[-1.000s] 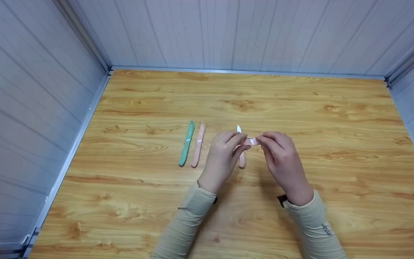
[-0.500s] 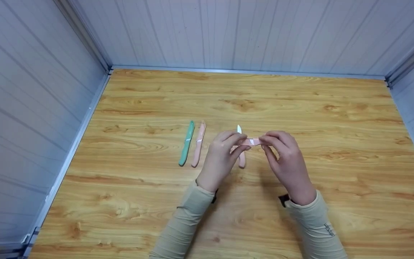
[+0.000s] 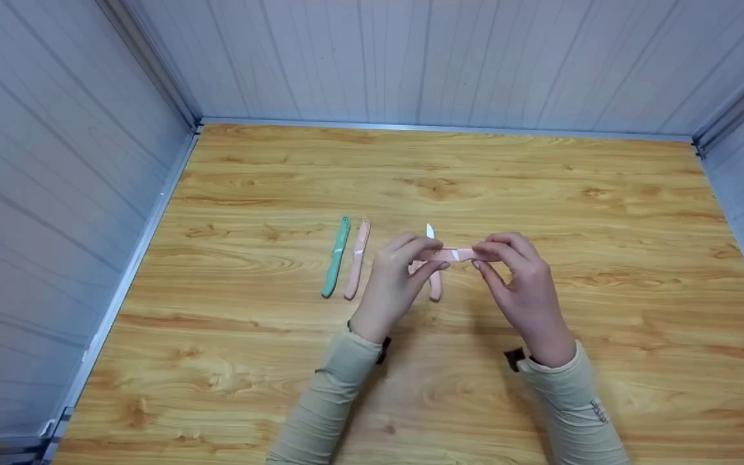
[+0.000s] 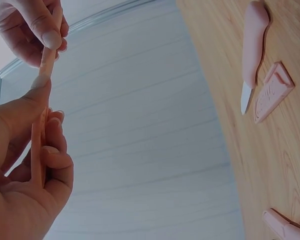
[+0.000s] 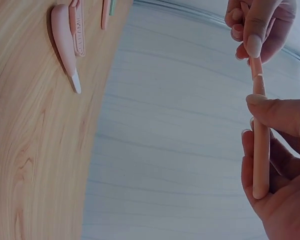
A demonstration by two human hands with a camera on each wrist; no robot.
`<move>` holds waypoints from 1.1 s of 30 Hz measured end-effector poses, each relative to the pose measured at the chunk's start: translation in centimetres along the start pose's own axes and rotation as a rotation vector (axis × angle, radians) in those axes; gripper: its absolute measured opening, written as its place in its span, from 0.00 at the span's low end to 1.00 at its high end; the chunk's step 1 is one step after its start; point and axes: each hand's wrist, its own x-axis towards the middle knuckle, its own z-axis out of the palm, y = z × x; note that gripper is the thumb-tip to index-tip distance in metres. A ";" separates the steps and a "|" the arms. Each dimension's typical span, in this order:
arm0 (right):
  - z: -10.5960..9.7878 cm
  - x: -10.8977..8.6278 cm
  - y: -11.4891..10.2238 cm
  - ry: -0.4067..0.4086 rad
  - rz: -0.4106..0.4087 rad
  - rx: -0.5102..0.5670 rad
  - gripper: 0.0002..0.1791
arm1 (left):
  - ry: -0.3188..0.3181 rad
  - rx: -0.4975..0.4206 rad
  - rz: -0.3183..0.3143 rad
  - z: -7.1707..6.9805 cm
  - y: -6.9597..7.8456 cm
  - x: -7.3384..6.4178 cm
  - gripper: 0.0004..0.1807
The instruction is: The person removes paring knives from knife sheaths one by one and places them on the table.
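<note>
Above the table, my left hand (image 3: 392, 278) pinches the pink sheath (image 3: 444, 256) of a knife between thumb and fingers. My right hand (image 3: 530, 294) holds the pink handle (image 5: 260, 155) of the same knife at its other end. A small white patch of blade (image 3: 455, 255) shows between sheath and handle, and the knife lies crosswise. Below the hands, a bare pink knife (image 3: 435, 289) with a white blade lies on the table, partly hidden in the head view by the left hand. Beside it lies a loose pink sheath (image 4: 274, 95).
Left of the hands, a green sheathed knife (image 3: 334, 261) and a pink sheathed knife (image 3: 356, 261) lie side by side on the wooden table (image 3: 230, 361). Pale panel walls (image 3: 372, 58) enclose the back and sides.
My right hand has shifted slightly to the right, so more of the pink knife shows between the two hands. My left hand has barely moved. The knives on the table are unchanged.
</note>
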 end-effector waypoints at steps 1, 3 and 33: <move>0.0 0.0 0.0 0.001 0.002 0.000 0.13 | 0.002 -0.007 -0.003 0.0 0.0 0.0 0.12; -0.1 0.0 0.0 0.001 0.004 0.001 0.14 | 0.005 -0.015 -0.010 -0.1 0.1 0.1 0.12; -0.7 0.1 -0.1 -0.033 0.011 0.039 0.14 | -0.021 -0.022 -0.034 -0.2 0.3 0.1 0.11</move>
